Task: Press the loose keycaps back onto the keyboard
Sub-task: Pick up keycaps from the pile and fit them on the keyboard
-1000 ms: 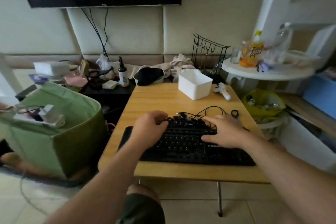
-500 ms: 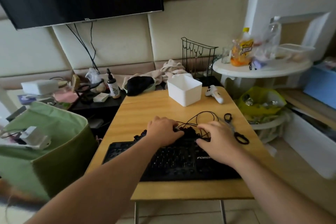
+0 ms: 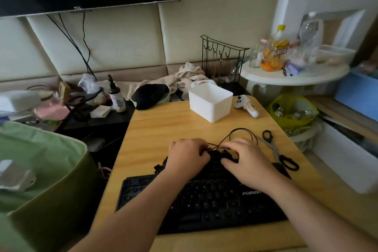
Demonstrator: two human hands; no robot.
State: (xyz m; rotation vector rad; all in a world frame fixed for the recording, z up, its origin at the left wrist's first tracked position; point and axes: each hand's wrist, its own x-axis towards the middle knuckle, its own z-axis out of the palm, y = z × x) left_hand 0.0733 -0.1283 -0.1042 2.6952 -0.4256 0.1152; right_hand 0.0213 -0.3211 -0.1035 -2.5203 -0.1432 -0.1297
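Head view: a black keyboard (image 3: 206,204) lies along the near edge of the wooden worktop (image 3: 163,127), its white brand lettering showing toward the right end and faint legends on the keys. Just behind its far edge sits a heap of loose black keycaps (image 3: 161,166), spilling out to the left of the hands and continuing between them; how many there are cannot be told in the blur.

The left hand (image 3: 187,158) lies knuckles up over the heap, fingers curled down into the keycaps; whether its grip has closed on one cannot be told. The right hand (image 3: 248,162) rests beside it, palm down, fingers bent with their tips in the same heap and the thumb stretched toward the left hand; its grip is likewise unclear. Both forearms reach in from the near edge across the keyboard.

A thin black cable (image 3: 237,132) loops on the worktop just beyond the hands. Toward the far edge stands a white plastic bin (image 3: 210,102), with a white controller (image 3: 246,105) at the far right corner. Black-handled scissors (image 3: 276,150) lie near the right edge, close to the right hand.
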